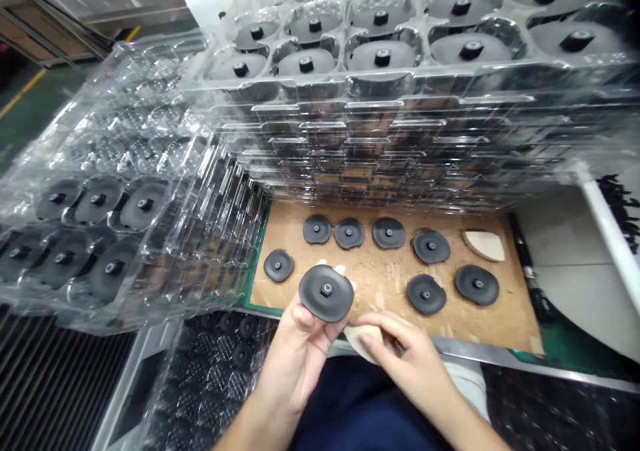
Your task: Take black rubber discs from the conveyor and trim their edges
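Observation:
My left hand (299, 354) holds a round black rubber disc (326, 293) with a small hub in its middle, thumb on the near rim and fingers behind it. My right hand (407, 361) rests just right of it, its fingers closed on a small pale piece (361, 339) at the board's near edge. Several more black discs (431, 246) lie flat on the brown board (380, 274) beyond my hands.
A tall stack of clear plastic trays (400, 104) filled with black discs stands behind the board. Another stack of clear trays (100, 224) leans at the left. A pale wedge-shaped pad (484, 245) lies at the board's right. A tray of small black parts (225, 357) sits below left.

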Motion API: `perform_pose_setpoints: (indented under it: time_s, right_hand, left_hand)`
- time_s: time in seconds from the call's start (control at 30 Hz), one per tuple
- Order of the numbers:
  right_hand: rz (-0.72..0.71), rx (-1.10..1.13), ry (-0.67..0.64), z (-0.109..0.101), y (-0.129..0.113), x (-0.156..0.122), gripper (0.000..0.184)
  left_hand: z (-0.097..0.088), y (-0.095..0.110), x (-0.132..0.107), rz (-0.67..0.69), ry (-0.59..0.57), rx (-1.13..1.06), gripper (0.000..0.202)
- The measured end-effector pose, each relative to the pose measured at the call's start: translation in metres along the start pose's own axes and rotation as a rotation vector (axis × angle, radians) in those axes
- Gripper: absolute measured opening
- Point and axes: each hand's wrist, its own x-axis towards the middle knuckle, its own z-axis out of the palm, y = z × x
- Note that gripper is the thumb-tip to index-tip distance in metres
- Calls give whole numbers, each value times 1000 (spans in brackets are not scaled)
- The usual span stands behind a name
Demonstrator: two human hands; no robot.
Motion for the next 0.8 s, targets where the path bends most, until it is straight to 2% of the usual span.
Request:
perform_pose_setpoints:
  time_s: [0.07, 0.13, 0.2, 0.23, 0.3, 0.37, 0.43, 0.47, 0.6, 0.63, 0.73, 0.8]
  right_hand:
    - [5, 0, 35, -2, -3, -2, 18]
    - [-25, -4, 127, -10, -15, 0, 17]
    - [-134, -12, 233, -19, -35, 4, 16]
    - [-236, -19, 256, -22, -46, 6, 17]
    - [-454, -24, 209, -25, -67, 10, 22]
    - [-544, -31, 50, -24, -82, 14, 23]
    - [-501, -54, -85, -23, -90, 17, 21]
    - [-485, -68, -111, -21, -91, 19, 20]
    - [-574, -27, 44, -19, -86, 19, 20]
    - [-550, -8, 38, -20, -83, 17, 20]
    - [-356, -16, -123, -34, -72, 5, 18]
    - [-260, -51, -115, -44, -67, -2, 17]
  left_hand:
    - [0, 0, 1, -5, -9, 18, 50]
    - [2, -1, 2, -3, -8, 47, 53]
    - [5, -2, 2, 15, 3, 81, 55]
    - [7, -3, 1, 25, 3, 98, 57]
    - [10, -5, 0, 36, -5, 129, 58]
    - [12, -6, -2, 42, 0, 153, 56]
    - [12, -6, -3, 52, 6, 156, 55]
    - [13, -5, -4, 57, 2, 156, 56]
    - [14, -3, -3, 74, -51, 152, 61]
    - [14, -2, -3, 75, -44, 149, 62]
    - [16, 0, -2, 59, -9, 122, 62]
    - [19, 0, -1, 62, -26, 96, 61]
